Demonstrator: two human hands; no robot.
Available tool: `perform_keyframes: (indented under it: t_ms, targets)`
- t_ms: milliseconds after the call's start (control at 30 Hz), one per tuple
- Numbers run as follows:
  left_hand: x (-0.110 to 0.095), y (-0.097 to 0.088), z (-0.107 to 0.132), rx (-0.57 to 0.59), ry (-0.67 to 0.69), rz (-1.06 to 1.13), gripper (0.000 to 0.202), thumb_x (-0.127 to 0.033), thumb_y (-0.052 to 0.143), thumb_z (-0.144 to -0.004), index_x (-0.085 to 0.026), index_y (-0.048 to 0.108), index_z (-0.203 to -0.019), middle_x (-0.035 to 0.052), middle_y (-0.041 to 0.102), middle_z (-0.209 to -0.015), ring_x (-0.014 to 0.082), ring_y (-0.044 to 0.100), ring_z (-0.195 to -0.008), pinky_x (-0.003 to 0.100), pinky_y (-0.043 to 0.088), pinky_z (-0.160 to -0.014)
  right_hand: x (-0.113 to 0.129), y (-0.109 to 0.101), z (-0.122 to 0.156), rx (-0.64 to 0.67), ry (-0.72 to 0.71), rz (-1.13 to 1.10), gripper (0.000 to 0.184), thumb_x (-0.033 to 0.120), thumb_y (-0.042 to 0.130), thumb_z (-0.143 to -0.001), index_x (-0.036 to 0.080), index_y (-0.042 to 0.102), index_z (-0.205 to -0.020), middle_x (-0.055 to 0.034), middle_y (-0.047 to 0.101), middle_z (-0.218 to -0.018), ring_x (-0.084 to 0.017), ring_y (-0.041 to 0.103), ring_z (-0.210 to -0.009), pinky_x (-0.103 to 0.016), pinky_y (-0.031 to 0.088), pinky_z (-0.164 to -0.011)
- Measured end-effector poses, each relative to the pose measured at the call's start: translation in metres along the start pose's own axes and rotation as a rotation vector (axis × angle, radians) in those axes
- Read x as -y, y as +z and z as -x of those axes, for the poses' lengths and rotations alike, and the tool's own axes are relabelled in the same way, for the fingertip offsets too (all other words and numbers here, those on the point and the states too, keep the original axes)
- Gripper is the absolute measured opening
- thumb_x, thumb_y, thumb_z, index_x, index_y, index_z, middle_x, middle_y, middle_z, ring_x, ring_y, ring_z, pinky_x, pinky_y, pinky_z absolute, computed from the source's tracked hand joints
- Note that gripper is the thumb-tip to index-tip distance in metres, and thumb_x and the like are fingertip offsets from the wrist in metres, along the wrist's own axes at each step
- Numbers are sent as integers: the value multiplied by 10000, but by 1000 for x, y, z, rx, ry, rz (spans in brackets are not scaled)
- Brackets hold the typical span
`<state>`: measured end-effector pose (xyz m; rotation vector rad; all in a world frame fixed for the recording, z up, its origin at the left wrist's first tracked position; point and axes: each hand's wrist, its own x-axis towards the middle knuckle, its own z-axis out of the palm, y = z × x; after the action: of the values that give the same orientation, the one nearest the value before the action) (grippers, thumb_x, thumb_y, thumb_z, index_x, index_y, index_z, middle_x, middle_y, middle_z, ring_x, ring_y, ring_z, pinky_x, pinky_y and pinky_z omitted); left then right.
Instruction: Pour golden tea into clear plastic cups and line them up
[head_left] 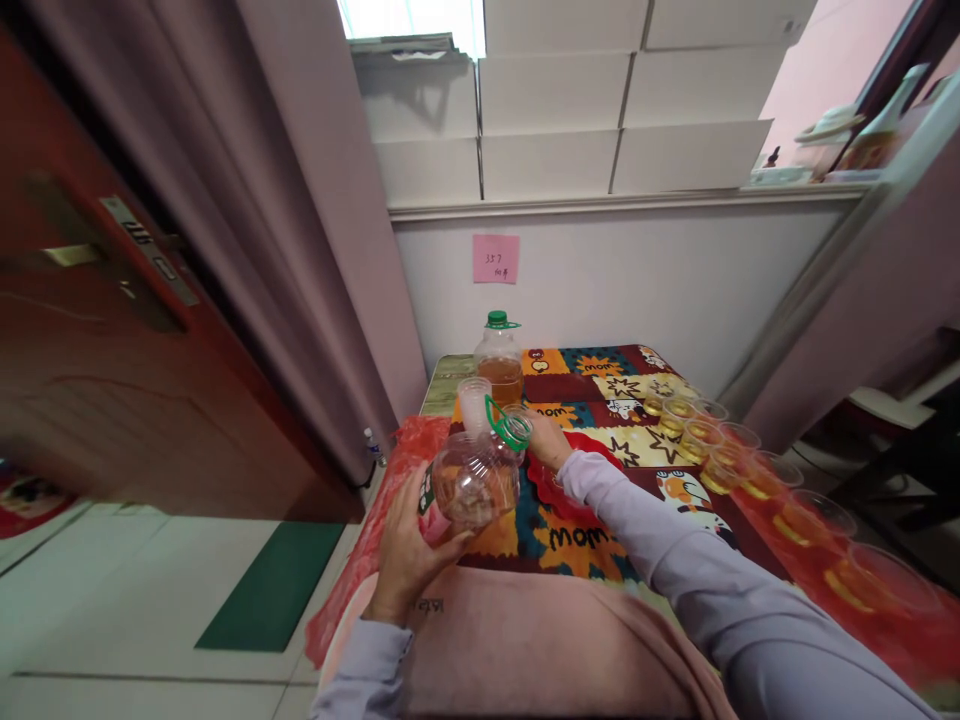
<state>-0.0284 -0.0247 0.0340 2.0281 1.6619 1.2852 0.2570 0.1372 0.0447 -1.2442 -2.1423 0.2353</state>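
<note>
My left hand (416,550) is wrapped round a clear ribbed plastic jug (480,490), which is tilted with its neck up and to the right. A green ring (514,431) circles the jug's uncapped neck. Beyond that neck is my right hand (549,440), its fingers curled and partly hidden; what they hold is hard to make out. Below my right wrist lies a red scalloped mat or dish (559,490). Just behind the tilted jug stands a stack of clear plastic cups (474,405). Farther back, a second jug (499,375) with a green cap holds amber liquid.
Several clear cups (701,440) of yellow liquid line the table's right side over red plastic film (825,590). A patterned cloth (585,540) covers the table, which meets a white wall (600,280). A wooden door (150,350) stands at left.
</note>
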Motion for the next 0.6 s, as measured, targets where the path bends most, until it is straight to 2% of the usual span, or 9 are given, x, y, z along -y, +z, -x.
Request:
perform_keyframes:
  t_ms: [133,233,300,400,500,600]
  targets:
    - [-5,-3,0,3,-10,30,1085,-621,922,-747,-199,493,-1650,230,567,-1668,459,532,-1558,684,409,-1288,-1,2,2,-36,27,2,228,170,693,-978,247,829,-1144,-94,848,-1167,-254,796,-1077,-351,630,-980]
    - [-6,-4,0,19,-22,35,1092,-650,915,-746,-224,482,-1653,216,557,-1679,456,522,-1568,691,396,-1293,0,-6,-1,-75,34,1,157,193,673,-995,231,823,-1019,-80,831,-1039,-229,782,-963,-315,623,-900]
    - [-6,-5,-1,22,-29,34,1099,-678,908,-744,-221,485,-1649,218,555,-1680,459,520,-1569,687,395,-1294,1,-20,-3,-122,40,3,188,242,632,-1042,229,813,-994,-88,811,-1018,-230,769,-950,-316,611,-897]
    - [-7,-5,-2,30,-30,30,1115,-702,900,-739,-195,492,-1644,234,556,-1676,468,524,-1562,675,400,-1295,-1,-55,3,-257,18,6,250,322,574,-1099,240,806,-1054,-108,796,-1080,-256,755,-1036,-343,592,-945]
    - [-8,-4,-3,33,-23,26,1102,-695,888,-752,-191,490,-1648,236,556,-1677,461,527,-1561,664,399,-1297,-13,-88,30,-332,-2,21,248,370,587,-1095,247,799,-1058,-109,791,-1085,-272,747,-1031,-356,583,-898]
    - [-10,-3,-4,13,-23,15,1102,-681,893,-747,-190,491,-1647,232,561,-1674,454,529,-1560,654,408,-1292,-31,-96,73,-226,37,45,212,309,591,-1058,243,789,-1018,-93,789,-1015,-255,745,-917,-346,570,-807]
